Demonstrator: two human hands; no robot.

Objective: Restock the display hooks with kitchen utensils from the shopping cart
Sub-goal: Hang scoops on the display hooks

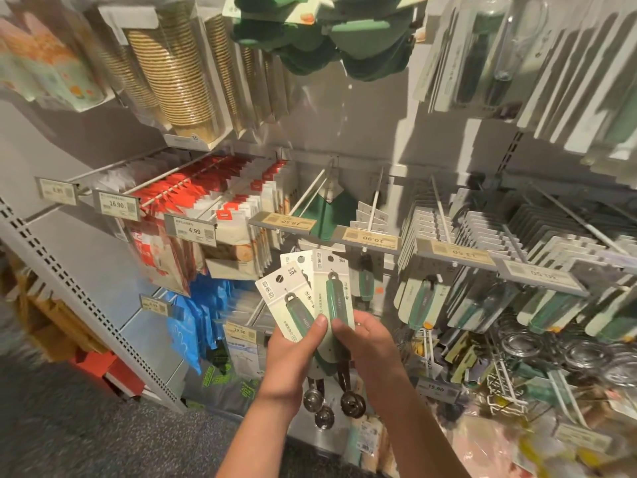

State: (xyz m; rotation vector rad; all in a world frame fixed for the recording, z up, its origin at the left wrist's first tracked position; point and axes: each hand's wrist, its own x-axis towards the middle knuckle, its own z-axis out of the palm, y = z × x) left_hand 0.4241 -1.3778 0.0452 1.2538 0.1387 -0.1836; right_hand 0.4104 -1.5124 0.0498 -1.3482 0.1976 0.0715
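Both my hands hold a fan of carded green-handled measuring spoons [331,298] in front of the display. My left hand [293,353] grips the leftmost card [275,291] with its thumb on the green handle. My right hand [365,343] pinches the rightmost card from the other side. Steel spoon bowls [351,403] dangle below my hands. Just above the cards, a white display hook [374,201] with price tag 10.90 [370,239] carries a few cards at its back. The hook to its left [310,193], tagged 18.50, holds a green item [327,208].
Hooks to the right are packed with carded green-handled utensils [482,298]. Red and white packets [206,201] hang to the left, paper cups [175,74] above them, green mitts [320,32] overhead. Wire racks and glass lids [551,346] crowd the lower right. The cart is not in view.
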